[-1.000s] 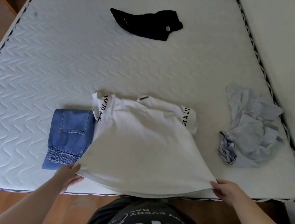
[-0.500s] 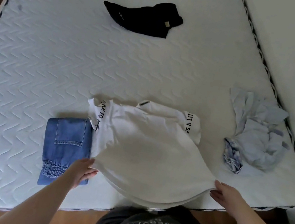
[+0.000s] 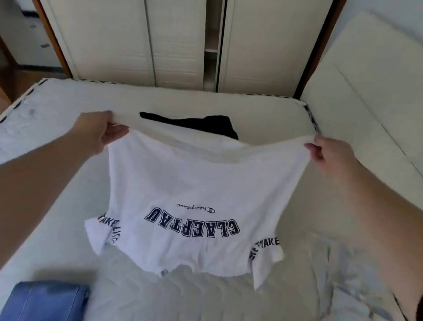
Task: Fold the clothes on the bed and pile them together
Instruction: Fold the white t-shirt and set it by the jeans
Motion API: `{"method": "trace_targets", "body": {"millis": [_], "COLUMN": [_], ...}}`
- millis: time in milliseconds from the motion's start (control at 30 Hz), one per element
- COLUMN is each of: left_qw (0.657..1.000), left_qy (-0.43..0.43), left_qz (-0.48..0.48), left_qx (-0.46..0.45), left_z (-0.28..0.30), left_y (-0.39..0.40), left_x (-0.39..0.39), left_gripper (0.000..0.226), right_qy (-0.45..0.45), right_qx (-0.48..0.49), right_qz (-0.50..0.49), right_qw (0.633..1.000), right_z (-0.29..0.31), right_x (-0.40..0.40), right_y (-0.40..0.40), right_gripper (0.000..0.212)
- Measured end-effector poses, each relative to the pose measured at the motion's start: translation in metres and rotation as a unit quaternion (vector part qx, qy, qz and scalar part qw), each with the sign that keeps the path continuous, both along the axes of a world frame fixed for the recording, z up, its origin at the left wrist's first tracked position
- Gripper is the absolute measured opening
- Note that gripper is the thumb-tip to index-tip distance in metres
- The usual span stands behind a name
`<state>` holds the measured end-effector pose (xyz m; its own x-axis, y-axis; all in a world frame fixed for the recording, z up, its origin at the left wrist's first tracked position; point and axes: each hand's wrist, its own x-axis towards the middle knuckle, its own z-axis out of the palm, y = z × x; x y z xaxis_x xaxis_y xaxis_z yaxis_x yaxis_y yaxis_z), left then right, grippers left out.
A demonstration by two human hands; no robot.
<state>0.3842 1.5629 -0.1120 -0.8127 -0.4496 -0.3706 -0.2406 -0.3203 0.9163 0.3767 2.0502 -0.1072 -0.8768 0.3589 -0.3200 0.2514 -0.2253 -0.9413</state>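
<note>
While both arms reach out — left hand (image 3: 99, 130), right hand (image 3: 331, 157) pinch T-shirt (image 3: 200, 186).

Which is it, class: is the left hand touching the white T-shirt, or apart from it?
Touching. The head view shows the left hand pinching one corner of the white T-shirt at its hem, with cloth running straight into the fingers.
</note>
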Motion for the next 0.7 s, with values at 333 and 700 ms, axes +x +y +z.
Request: {"method": "trace_targets", "body": {"millis": [333, 700], "left_qw": [0.995, 0.991], "left_qy": [0.095, -0.136], "left_qz": [0.008, -0.002], "left_qx": [-0.042, -0.01], "left_z": [0.126, -0.172], "left_y": [-0.019, -0.017], "left_x": [-0.087, 0.055], "left_gripper": [0.011, 0.018], "right_qy": [0.109, -0.133], "right_qx": [-0.076, -0.097], "right_qz": [-0.037, -0.066], "right_qw": [0.99, 0.984], "right_z": [0.111, -0.146], "right_x": [-0.068, 0.058], "right_y": [0.064, 0.063], "right_gripper": [0.01, 0.038]}}
